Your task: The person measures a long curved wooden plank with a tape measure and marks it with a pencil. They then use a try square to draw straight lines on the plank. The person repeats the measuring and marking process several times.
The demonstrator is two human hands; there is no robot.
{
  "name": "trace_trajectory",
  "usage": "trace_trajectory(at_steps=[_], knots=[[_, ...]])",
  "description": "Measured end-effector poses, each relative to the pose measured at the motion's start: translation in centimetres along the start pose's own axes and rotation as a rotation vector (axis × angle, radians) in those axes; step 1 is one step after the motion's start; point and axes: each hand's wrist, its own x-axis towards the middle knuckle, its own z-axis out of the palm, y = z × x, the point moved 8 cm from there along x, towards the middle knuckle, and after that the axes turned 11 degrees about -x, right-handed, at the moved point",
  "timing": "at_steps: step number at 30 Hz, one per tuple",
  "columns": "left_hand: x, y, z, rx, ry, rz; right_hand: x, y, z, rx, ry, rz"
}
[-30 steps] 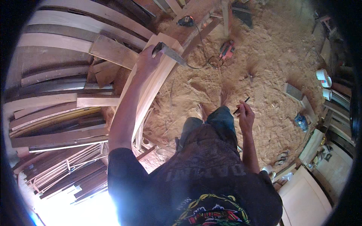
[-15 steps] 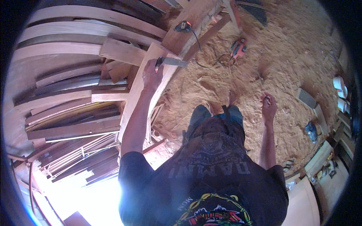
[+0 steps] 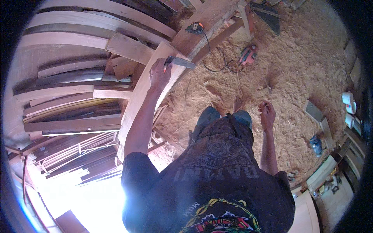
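Observation:
My left hand (image 3: 159,73) is closed on a try square (image 3: 183,63) with a dark stock and a flat metal blade. It lies across the far end of a pale wooden plank (image 3: 134,105), the blade reaching past the plank's right edge. Away from the plank, my right hand (image 3: 267,115) hangs over the sawdust-covered floor with its fingers curled in. A small dark spot shows at its fingertips, too small to name.
Beyond the plank, a tape measure (image 3: 195,28) rests on a thick beam (image 3: 217,19). A red corded power tool (image 3: 248,55) lies on the sawdust (image 3: 295,73). Stacked boards (image 3: 66,39) fill the left side. At right are a blue bottle (image 3: 316,145) and white containers (image 3: 348,101).
My right hand has moved a little left, and its fingers look more curled. My left hand keeps the try square at the same place on the plank. The whole view has shifted slightly.

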Motion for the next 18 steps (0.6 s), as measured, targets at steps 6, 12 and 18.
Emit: trace_trajectory(at_steps=[6, 12, 18], knots=[[0.0, 0.1, 0.0, -0.013, -0.015, -0.044, 0.6, -1.8, 0.0, 0.002, 0.047, -0.101], [0.1, 0.9, -0.3, -0.023, 0.002, -0.003, 1.1, -2.2, -0.5, 0.014, 0.032, -0.073], [0.1, 1.0, -0.2, 0.024, 0.041, 0.027, 1.0, -2.0, 0.7, -0.032, 0.027, -0.144]])
